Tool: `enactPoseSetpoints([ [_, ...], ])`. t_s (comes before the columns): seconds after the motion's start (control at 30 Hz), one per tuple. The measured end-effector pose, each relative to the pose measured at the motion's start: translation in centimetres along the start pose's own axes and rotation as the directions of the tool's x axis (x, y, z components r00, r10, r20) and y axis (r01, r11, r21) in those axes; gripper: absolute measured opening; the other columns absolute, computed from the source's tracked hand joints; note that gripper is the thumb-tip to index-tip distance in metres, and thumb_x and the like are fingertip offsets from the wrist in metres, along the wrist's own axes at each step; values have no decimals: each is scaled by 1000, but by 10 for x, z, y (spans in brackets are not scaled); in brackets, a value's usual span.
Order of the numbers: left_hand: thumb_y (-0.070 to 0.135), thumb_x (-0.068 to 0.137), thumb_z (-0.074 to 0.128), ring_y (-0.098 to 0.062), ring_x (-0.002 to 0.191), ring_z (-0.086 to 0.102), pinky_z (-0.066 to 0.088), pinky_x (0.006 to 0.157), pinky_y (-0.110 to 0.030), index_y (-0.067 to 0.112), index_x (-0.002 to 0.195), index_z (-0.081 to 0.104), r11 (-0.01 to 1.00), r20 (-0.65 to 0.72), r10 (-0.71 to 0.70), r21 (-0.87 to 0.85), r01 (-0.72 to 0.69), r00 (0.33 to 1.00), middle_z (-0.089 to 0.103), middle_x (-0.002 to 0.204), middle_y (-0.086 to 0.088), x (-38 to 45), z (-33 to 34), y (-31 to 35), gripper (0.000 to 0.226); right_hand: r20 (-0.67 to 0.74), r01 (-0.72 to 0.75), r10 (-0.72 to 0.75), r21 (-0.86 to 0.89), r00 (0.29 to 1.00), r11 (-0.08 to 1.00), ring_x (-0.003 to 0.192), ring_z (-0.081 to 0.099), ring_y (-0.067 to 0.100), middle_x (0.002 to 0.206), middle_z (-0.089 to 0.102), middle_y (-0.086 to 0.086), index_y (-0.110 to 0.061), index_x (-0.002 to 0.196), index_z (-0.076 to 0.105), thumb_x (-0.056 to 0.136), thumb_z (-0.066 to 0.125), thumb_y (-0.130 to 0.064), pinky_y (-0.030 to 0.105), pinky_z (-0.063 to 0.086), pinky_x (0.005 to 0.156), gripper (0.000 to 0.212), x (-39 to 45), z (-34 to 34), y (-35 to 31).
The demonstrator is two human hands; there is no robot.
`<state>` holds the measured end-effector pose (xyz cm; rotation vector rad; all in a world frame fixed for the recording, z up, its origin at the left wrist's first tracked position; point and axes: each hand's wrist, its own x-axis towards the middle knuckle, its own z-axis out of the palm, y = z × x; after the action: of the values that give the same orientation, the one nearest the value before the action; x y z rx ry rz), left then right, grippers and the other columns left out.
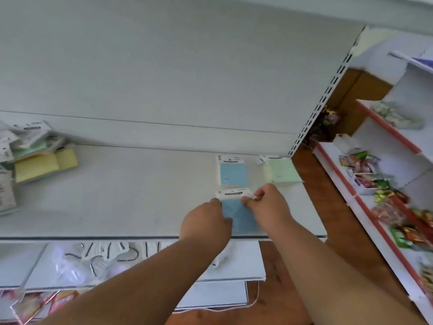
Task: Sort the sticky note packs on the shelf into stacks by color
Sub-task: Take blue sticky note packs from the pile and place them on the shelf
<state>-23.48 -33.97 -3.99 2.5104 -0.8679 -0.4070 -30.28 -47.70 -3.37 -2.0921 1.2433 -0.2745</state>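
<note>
Blue sticky note pack [239, 213] flat near shelf [140, 195] front, white header rearward.

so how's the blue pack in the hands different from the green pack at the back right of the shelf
The blue pack is gripped by both the left hand and the right hand; the green pack lies untouched. The blue pack is near the shelf's front edge; the green pack sits by the back right corner. They differ in color. Both have a white header card.

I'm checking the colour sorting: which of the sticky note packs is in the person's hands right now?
The blue pack at the shelf's front edge, gripped by the left hand and right hand. The other blue pack and green pack lie untouched behind.
</note>
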Motion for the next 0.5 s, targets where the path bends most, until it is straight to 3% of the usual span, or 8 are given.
enactPoseSetpoints([
  [0.1, 37, 93, 50, -25, 104, 61, 45, 79, -32, 20, 118, 53, 997, 4, -19, 81, 19, 1000, 63, 113, -2, 1, 10, 9, 30, 11, 99, -98, -71, 995, 993, 77, 54, 22, 79, 56, -1, -14, 96, 48, 86, 67, -32, 28, 36, 67, 29, 2, -1, 9],
  [0.23, 36, 93, 50, -25, 104, 60, 48, 81, -33, 20, 121, 53, 995, 3, -21, 100, 21, 1000, 63, 114, -2, 5, 15, 17, 32, 31, 134, -131, -186, 991, 973, 91, 59, 28, 97, 60, 7, -14, 101, 49, 88, 64, -30, 29, 39, 70, 26, 10, 0, 14],
  [0.37, 36, 93, 50, -24, 94, 61, 49, 74, -33, 22, 117, 50, 999, -35, -38, 35, 39, 999, 64, 105, 0, 5, 17, 16, 28, -24, 158, -176, -336, 984, 928, 92, 60, 30, 105, 54, 7, -14, 105, 49, 90, 62, -30, 37, 51, 72, 25, 7, 1, 8],
  [0.5, 40, 94, 48, -20, 88, 63, 49, 71, -31, 25, 117, 50, 997, -105, -73, -46, 69, 992, 66, 98, 5, -5, 7, -4, 27, -8, 317, -336, -309, 942, 897, 83, 58, 29, 101, 55, 5, -15, 99, 50, 91, 56, -25, 33, 44, 63, 14, -5, 10, -14],
])
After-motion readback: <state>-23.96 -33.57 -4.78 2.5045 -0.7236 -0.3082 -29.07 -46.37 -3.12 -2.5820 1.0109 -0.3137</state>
